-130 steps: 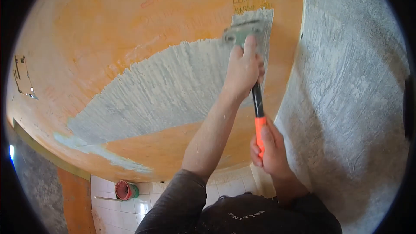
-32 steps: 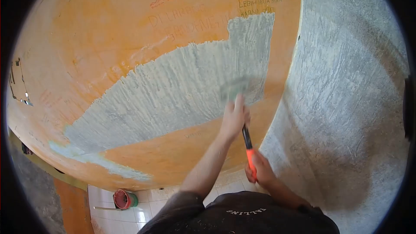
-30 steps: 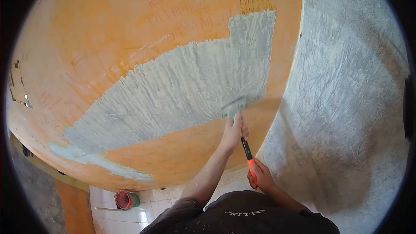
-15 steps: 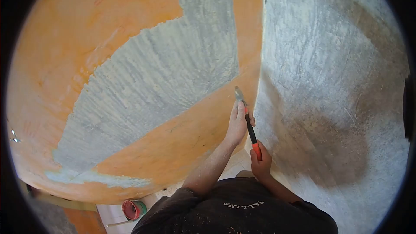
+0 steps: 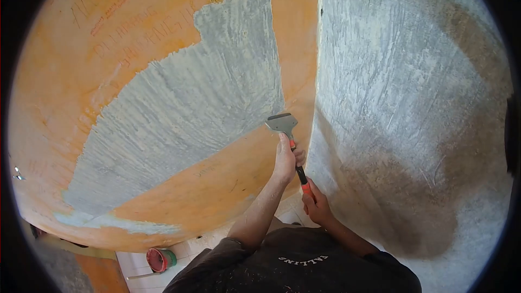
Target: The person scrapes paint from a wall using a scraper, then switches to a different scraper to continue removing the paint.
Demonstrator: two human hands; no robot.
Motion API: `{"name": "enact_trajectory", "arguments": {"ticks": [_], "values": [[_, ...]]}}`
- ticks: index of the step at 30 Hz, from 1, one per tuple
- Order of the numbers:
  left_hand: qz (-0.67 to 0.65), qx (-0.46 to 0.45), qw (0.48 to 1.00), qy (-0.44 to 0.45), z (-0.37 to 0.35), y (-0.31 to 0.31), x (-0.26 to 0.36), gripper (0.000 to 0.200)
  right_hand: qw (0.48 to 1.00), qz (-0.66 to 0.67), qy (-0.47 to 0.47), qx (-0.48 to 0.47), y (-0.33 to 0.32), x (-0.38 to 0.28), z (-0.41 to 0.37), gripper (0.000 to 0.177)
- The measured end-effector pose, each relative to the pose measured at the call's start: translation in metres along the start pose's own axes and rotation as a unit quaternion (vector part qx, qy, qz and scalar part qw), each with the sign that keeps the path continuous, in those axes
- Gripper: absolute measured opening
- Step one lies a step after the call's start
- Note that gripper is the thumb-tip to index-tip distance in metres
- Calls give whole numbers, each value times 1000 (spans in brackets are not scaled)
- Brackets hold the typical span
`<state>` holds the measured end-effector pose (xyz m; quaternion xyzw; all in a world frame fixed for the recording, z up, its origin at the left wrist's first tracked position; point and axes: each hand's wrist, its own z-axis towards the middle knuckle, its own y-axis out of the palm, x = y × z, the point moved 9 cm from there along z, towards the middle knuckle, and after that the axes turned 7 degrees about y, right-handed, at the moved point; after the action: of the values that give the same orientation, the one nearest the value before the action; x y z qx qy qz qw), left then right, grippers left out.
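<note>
Both hands are wrapped around a long-handled scraper (image 5: pixel 283 123) with a wide grey metal head and a black and red-orange handle. My left hand (image 5: pixel 286 158) grips it high, just below the head, thumb laid along the neck. Lower down, my right hand (image 5: pixel 317 204) closes on the red-orange end of the handle. The scraper's blade edge points up and overlaps the lower right corner of the scraped grey patch (image 5: pixel 184 103) in this view. Orange paint (image 5: pixel 217 179) surrounds that patch on the wall (image 5: pixel 297 49).
To the right, a bare grey wall (image 5: pixel 374 76) meets the orange one at a vertical corner. A red and green bucket (image 5: pixel 160 260) stands on the light tiled floor (image 5: pixel 190 248) at lower left, beside a thin stick (image 5: pixel 144 275). Handwriting marks the upper orange paint.
The scraper has turned so that its wide head faces me, and both hands have shifted slightly left in view. The view has also moved, showing more of the writing above.
</note>
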<state>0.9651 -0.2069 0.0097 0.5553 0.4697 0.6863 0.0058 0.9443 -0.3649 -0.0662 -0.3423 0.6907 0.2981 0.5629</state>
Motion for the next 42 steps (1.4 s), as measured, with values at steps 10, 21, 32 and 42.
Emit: {"name": "enact_trajectory", "arguments": {"ticks": [10,21,32,42], "values": [[-26,-34,999,9,12,-10,8,51,993,-99,-65,5,-4,-5,26,55],[-21,-52,998,-8,11,-11,4,54,989,-108,-90,37,-5,-8,19,55],[-36,-62,997,-23,19,-11,4,53,986,-118,-94,71,0,-7,21,53],[-50,-48,997,-34,18,-11,1,51,983,-118,-115,85,-1,-2,26,53]]}}
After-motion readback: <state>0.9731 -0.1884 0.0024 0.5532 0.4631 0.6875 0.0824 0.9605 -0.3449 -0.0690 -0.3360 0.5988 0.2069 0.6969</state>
